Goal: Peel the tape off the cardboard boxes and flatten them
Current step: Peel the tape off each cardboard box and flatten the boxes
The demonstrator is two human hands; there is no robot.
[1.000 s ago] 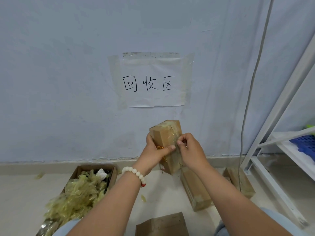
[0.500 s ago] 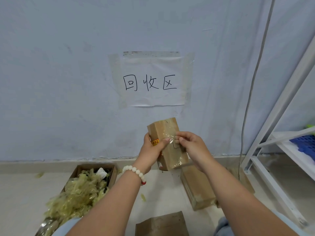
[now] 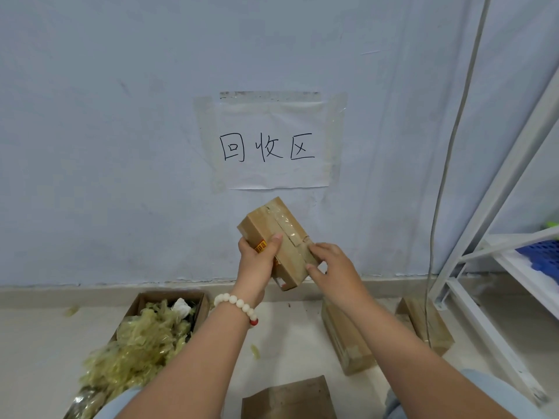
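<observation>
A small brown cardboard box [image 3: 273, 229] is held up in front of the wall, tilted with its top end leaning left. Clear tape [image 3: 284, 223] runs along its seam. My left hand [image 3: 257, 261] grips the box from the left, thumb across its front near a yellow sticker. My right hand [image 3: 331, 269] touches the box's lower right edge, fingers and thumb bent against the side. I cannot tell whether it pinches a tape end.
An open carton [image 3: 198, 299] full of crumpled peeled tape [image 3: 142, 343] stands on the floor at the left. Two sealed boxes, one [image 3: 344, 340] and another [image 3: 425, 323], lie at the right, flat cardboard [image 3: 287, 399] near me. A white shelf frame [image 3: 484, 261] and a cable [image 3: 444, 176] run along the right.
The box has been turned in my hands, its long taped face now toward me and tilted. My right hand slid from the upper front of the box down to its lower right edge.
</observation>
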